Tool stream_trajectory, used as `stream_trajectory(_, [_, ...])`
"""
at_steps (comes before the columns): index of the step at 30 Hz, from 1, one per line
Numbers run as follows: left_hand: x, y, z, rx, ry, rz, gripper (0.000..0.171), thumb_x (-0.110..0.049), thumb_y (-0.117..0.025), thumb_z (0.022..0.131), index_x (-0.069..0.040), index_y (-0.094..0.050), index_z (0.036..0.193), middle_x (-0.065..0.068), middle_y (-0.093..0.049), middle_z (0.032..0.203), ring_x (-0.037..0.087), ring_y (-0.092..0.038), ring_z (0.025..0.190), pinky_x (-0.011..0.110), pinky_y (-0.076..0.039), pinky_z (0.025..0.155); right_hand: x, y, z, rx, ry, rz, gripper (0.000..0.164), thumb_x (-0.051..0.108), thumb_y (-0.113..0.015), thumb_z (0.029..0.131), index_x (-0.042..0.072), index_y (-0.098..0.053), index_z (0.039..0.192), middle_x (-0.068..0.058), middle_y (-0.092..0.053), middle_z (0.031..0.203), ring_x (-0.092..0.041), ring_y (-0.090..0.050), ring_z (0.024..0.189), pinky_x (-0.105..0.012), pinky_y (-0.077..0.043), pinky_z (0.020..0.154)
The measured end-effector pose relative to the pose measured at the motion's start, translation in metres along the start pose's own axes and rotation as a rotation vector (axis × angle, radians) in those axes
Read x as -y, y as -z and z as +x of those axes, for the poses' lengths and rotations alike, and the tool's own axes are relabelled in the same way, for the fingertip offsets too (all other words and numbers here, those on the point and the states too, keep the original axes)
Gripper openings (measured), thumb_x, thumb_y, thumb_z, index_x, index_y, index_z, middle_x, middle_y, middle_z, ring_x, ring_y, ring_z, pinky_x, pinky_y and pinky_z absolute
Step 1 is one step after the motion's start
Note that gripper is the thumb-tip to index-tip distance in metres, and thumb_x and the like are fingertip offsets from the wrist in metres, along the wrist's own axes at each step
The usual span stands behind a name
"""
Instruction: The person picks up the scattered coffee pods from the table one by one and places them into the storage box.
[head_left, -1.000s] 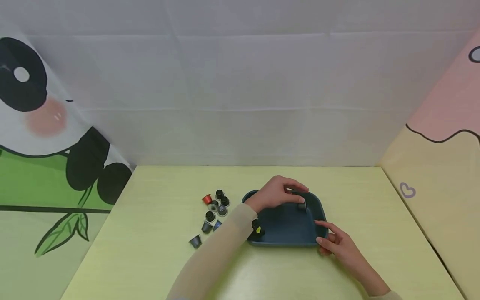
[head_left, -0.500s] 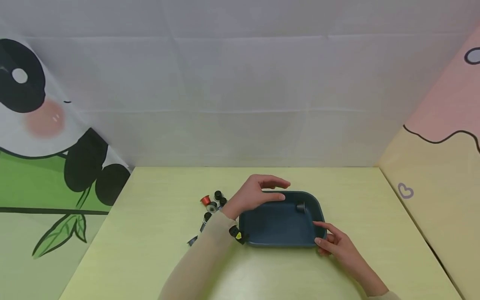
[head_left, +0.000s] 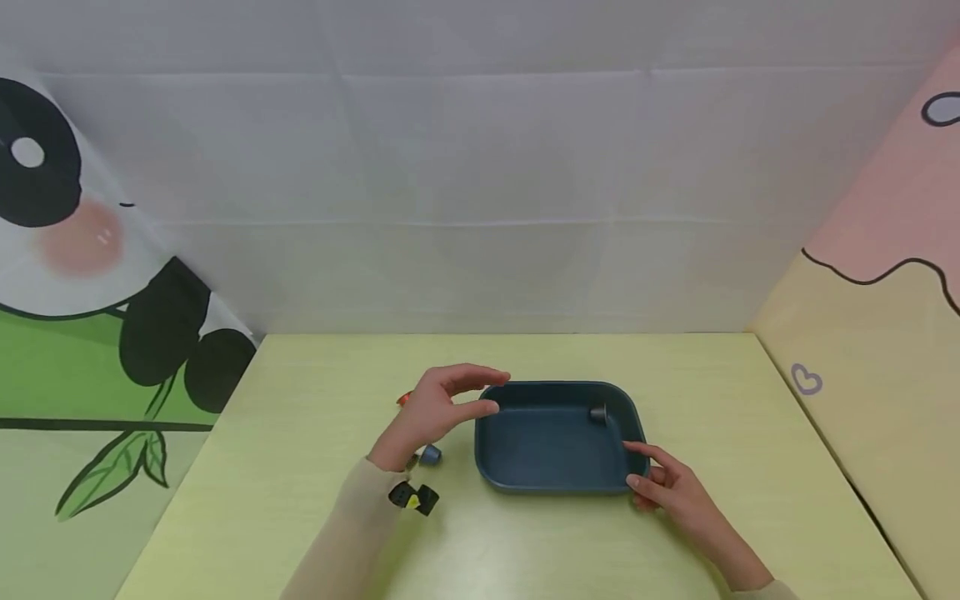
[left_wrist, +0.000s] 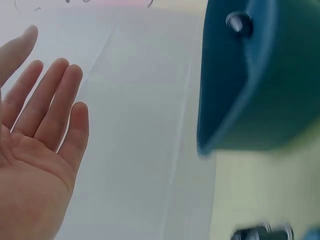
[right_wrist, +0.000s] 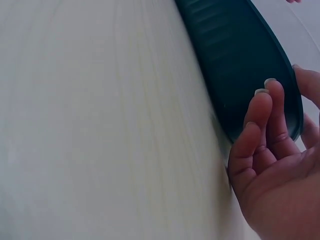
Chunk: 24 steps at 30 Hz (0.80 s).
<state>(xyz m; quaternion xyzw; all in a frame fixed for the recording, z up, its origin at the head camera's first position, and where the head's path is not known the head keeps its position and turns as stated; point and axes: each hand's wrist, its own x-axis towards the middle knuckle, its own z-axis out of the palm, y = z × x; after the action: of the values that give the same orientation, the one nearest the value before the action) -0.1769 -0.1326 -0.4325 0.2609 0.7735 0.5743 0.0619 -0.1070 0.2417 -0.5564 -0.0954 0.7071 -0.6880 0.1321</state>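
A dark blue rectangular tray (head_left: 558, 485) lies on the table, and my right hand (head_left: 678, 496) pinches its right end between thumb and fingers. In the right wrist view the thumb and index finger straddle the tray rim, the other fingers curled against its outer side. One dark coffee capsule (head_left: 597, 414) lies on its side in the tray's back right part. My left hand (head_left: 435, 408) hovers at the tray's left end, thumb and fingers spread apart. Its palm (left_wrist: 30, 190) holds nothing in the left wrist view. Under that hand, a blue coffee capsule (head_left: 431, 455) and a red one (head_left: 403, 399) peek out.
The other loose capsules left of the tray are mostly hidden by the left hand and sleeve (head_left: 352, 508); a few blurred dark ones (left_wrist: 262, 233) show in the left wrist view. A pale yellow table (head_left: 570, 550) runs back to a white cloth wall (head_left: 480, 200).
The left hand has let go of the dark capsule inside the tray and moved left, out over the loose capsules. The right hand keeps its grip on the tray.
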Motion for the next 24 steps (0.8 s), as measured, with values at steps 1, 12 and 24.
stream_trajectory(1, [0.001,0.004,-0.005,-0.013,0.005,0.013,0.035,-0.016,-0.078,0.089,-0.021,-0.071,0.123,-0.003,-0.069,0.122,0.025,-0.061,0.118,0.038,-0.044,0.104,0.0,0.0,0.0,-0.003,0.0,-0.003,0.053,0.008,-0.065,0.097,-0.006,-0.042,0.142,-0.003,-0.06,0.07,-0.014,-0.062,0.064,-0.03,-0.057,0.066])
stream_trajectory(12, [0.024,0.039,-0.062,-0.13,0.103,0.044,0.034,-0.017,-0.076,0.09,-0.017,-0.07,0.123,0.0,-0.068,0.124,0.016,-0.059,0.122,0.046,-0.045,0.103,0.0,0.002,0.0,-0.017,-0.006,-0.007,0.054,0.007,-0.065,0.096,-0.009,-0.041,0.142,-0.001,-0.057,0.068,-0.014,-0.061,0.063,-0.03,-0.056,0.065])
stream_trajectory(24, [0.056,0.053,-0.113,-0.214,0.178,0.076,0.032,-0.013,-0.077,0.088,-0.012,-0.07,0.119,0.009,-0.07,0.119,0.014,-0.064,0.112,0.036,-0.049,0.099,-0.003,0.003,0.001,0.011,-0.001,0.008,0.055,0.008,-0.064,0.098,-0.009,-0.039,0.143,0.002,-0.057,0.069,-0.011,-0.059,0.064,-0.029,-0.056,0.067])
